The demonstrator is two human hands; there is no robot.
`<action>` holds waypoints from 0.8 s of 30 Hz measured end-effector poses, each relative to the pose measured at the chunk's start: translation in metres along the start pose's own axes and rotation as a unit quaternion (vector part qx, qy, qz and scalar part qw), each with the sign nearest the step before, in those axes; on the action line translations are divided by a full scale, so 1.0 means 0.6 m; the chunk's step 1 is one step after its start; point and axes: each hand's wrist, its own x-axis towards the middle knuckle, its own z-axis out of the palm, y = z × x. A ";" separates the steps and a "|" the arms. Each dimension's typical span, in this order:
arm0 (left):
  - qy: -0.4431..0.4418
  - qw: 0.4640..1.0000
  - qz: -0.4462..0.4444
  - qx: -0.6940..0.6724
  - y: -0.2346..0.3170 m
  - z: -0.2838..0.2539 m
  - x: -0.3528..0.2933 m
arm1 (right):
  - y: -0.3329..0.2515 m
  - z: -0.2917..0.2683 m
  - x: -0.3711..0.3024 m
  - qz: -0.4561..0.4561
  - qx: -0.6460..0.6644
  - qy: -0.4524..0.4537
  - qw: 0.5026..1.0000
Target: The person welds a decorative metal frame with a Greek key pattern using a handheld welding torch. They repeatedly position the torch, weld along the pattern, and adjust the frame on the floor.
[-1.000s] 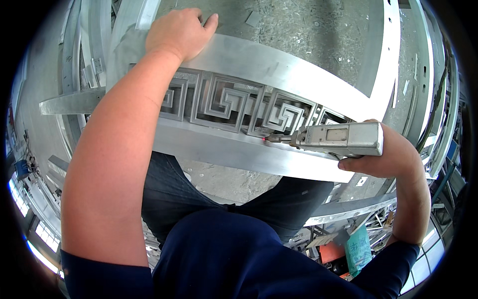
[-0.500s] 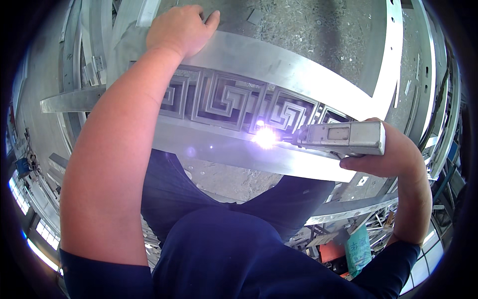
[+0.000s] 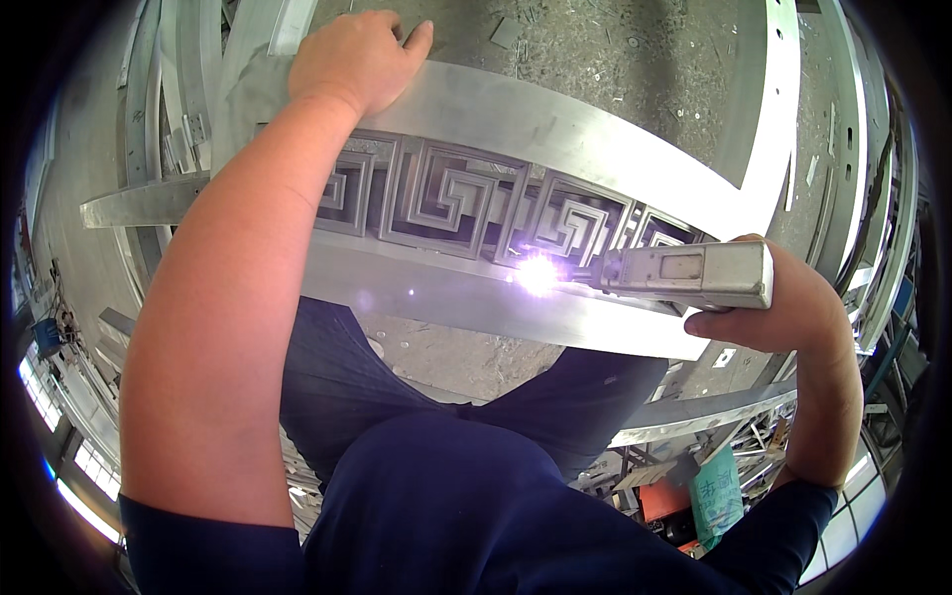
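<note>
A grey metal frame [image 3: 555, 119] with a band of square-spiral fretwork [image 3: 446, 198] lies across the view. My left hand [image 3: 352, 55] rests on the frame's upper rail, fingers curled over its far edge. My right hand [image 3: 773, 307] grips a grey box-shaped welding torch [image 3: 694, 273] that points left. At its tip a bright white-violet spark [image 3: 536, 275] burns where the fretwork meets the lower rail [image 3: 446, 297].
More metal bars and frames [image 3: 178, 99] lie stacked at the left and a long rail [image 3: 773, 109] runs down the right. Scrap-strewn concrete floor [image 3: 615, 40] shows beyond. A green bag [image 3: 716, 496] and orange object sit low right. My dark trousers [image 3: 337, 387] are below the frame.
One second ago the torch tip showed no light; a spark lit half a second ago and still burns now. Both hands stay in place.
</note>
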 end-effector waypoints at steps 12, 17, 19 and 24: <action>-0.009 1.000 0.000 0.010 -0.003 0.001 0.004 | 0.004 -0.005 -0.010 0.024 0.003 0.001 1.000; 0.004 1.000 0.007 0.005 -0.004 0.000 0.002 | 0.001 -0.008 -0.020 0.029 0.009 0.008 0.999; 0.011 1.000 0.011 0.002 -0.002 0.003 0.002 | 0.012 -0.011 -0.025 0.016 -0.003 0.024 1.000; 0.016 1.000 0.000 0.006 -0.002 0.004 0.000 | -0.008 -0.020 -0.025 -0.032 0.008 -0.007 0.999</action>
